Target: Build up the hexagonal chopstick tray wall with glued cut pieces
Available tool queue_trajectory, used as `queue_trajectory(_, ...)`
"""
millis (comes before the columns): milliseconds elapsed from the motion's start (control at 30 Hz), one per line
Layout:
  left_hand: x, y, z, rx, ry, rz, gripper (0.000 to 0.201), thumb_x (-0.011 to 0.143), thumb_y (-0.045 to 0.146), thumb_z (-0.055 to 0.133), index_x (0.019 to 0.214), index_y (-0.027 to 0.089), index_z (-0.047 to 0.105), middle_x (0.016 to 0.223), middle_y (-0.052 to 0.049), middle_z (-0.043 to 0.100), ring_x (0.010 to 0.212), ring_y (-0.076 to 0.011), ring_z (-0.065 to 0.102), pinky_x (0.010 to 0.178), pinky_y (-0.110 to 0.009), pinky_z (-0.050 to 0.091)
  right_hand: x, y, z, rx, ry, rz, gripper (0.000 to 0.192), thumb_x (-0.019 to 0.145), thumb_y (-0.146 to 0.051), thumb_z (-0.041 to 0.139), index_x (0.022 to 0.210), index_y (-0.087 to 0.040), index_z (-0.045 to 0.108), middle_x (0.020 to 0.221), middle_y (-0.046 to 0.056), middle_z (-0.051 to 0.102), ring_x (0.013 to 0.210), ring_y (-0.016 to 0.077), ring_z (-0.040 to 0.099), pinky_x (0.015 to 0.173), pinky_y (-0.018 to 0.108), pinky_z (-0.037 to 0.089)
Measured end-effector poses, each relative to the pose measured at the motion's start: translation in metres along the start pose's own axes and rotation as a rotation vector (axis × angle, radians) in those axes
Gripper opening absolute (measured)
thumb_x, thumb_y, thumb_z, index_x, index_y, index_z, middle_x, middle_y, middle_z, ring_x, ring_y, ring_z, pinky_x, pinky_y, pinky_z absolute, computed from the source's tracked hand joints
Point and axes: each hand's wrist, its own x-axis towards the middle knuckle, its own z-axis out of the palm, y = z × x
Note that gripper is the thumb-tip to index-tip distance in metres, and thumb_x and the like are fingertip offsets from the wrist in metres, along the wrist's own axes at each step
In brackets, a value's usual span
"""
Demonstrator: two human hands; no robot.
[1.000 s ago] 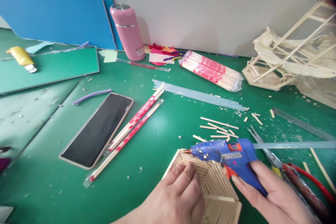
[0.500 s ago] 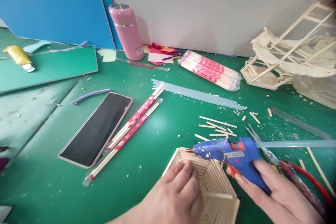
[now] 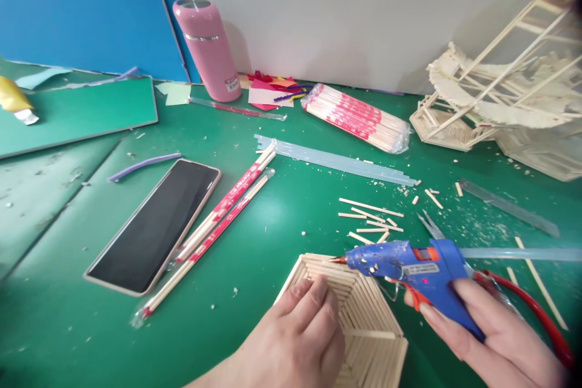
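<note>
My right hand (image 3: 495,333) is wrapped round the handle of a blue hot glue gun (image 3: 400,267), fingers by its orange trigger. A clear glue stick (image 3: 518,253) runs into the gun's back. The copper nozzle points left, over the far edge of a many-sided panel of thin wooden sticks (image 3: 377,354). My left hand (image 3: 304,330) is closed over the panel's left part, fingertips pinched together; whatever they grip is hidden. Partly behind the gun lie red-handled pliers (image 3: 541,303), their pointed tips showing beyond it.
Cut sticks (image 3: 370,218) lie beyond the gun. Farther back are glue sticks (image 3: 336,160), a wrapped stick bundle (image 3: 357,118) and a pink bottle (image 3: 209,51). Left are a phone (image 3: 154,227) and packaged sticks (image 3: 218,224). A wooden stick model (image 3: 491,85) stands at back right.
The glue gun has shifted slightly right relative to the panel, its nozzle still near the far edge. The left hand keeps its closed pose. The whole view has shifted slightly.
</note>
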Motion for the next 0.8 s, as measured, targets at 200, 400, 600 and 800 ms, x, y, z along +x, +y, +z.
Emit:
queue_trajectory(200,-0.004,0.0,0.001,0.017,-0.042,0.026,0.014,0.085,0.013,0.045,0.082,0.012,0.059,0.094,-0.01,0.063,0.111,-0.0261,0.051,0.093,-0.041,0.045,0.001,-0.004,-0.001,-0.008,-0.102,0.124,0.039,0.077,-0.046,0.054,0.112,-0.027,0.055,0.101,0.001,0.067,0.086,0.0171,0.064,0.07,0.018,0.052)
queue_trajectory(400,-0.005,-0.001,0.002,0.032,-0.041,0.023,0.016,0.087,0.018,0.045,0.085,0.012,0.06,0.097,-0.01,0.063,0.114,-0.0252,0.049,0.095,-0.042,0.043,0.0,-0.003,-0.001,0.063,-0.089,0.113,0.036,0.078,-0.041,0.054,0.11,-0.025,0.055,0.102,0.002,0.067,0.086,0.0181,0.064,0.07,0.018,0.053)
queue_trajectory(600,-0.005,-0.001,0.003,0.039,-0.038,0.026,0.018,0.087,0.016,0.043,0.083,0.012,0.06,0.097,-0.01,0.063,0.113,-0.0259,0.048,0.094,-0.042,0.044,0.002,-0.001,-0.011,0.011,-0.19,0.063,0.037,0.08,-0.038,0.053,0.114,-0.024,0.052,0.108,0.004,0.065,0.091,0.0205,0.063,0.076,0.023,0.052)
queue_trajectory(800,-0.005,-0.001,0.003,0.017,-0.025,0.026,0.019,0.088,0.014,0.041,0.084,0.012,0.06,0.097,-0.01,0.063,0.113,-0.0252,0.049,0.095,-0.041,0.044,0.005,0.002,-0.009,-0.015,-0.195,0.051,0.038,0.079,-0.041,0.054,0.113,-0.026,0.053,0.1,0.002,0.068,0.083,0.0175,0.066,0.068,0.017,0.054)
